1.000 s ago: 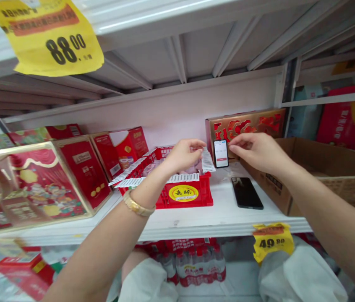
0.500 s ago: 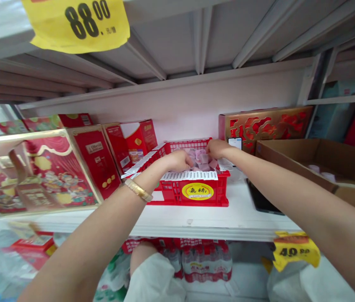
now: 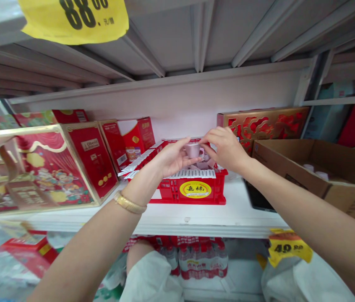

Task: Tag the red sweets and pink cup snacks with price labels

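Above the red plastic crate (image 3: 171,191) is a small pink cup (image 3: 192,150) with a handle on its right side. My left hand (image 3: 176,157) holds it from the left, thumb near the rim and fingers underneath. On the other side, my right hand (image 3: 226,147) has its bent fingers at the cup's rim and handle, partly hiding the handle. More pink pieces (image 3: 203,164) lie inside the crate below, largely covered by my hands. White printed strips (image 3: 193,173) line the crate's top edge.
To the right stand an open cardboard box (image 3: 335,188) with small pale cups (image 3: 321,175) and a dark flat object (image 3: 259,199). Red gift boxes (image 3: 97,157) stand at left; a gold-red box (image 3: 265,121) is behind. A shelf (image 3: 171,42) hangs overhead, bottled water (image 3: 203,264) below.
Both hands have risen out of the crate and come together above it. A small pink cup is now between them. The view has shifted slightly.
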The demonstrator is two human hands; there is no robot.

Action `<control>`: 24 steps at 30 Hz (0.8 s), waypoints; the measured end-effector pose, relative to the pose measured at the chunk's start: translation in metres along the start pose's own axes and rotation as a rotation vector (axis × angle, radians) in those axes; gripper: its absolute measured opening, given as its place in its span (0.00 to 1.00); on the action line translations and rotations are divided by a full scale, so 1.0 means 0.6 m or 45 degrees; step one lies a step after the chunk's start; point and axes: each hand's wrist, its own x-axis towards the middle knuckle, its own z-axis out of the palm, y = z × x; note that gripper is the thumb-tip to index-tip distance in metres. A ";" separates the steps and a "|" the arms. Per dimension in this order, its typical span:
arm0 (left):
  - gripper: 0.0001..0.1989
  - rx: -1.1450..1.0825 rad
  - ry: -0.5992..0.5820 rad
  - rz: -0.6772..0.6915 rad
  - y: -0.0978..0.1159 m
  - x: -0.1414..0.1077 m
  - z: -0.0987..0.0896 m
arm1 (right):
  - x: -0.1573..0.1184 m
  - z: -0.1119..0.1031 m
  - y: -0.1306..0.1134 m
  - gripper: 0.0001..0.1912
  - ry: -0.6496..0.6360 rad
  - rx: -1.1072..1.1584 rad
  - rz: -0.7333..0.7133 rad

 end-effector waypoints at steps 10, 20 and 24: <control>0.15 -0.155 -0.042 0.171 -0.093 -0.123 0.026 | -0.136 -0.029 -0.020 0.03 -0.042 0.191 0.060; 0.22 0.010 -0.037 0.158 -0.132 -0.140 0.027 | -0.147 -0.004 -0.020 0.04 -0.105 0.037 0.031; 0.20 0.027 -0.026 0.168 -0.137 -0.143 0.026 | -0.148 0.001 -0.020 0.07 -0.077 0.008 -0.007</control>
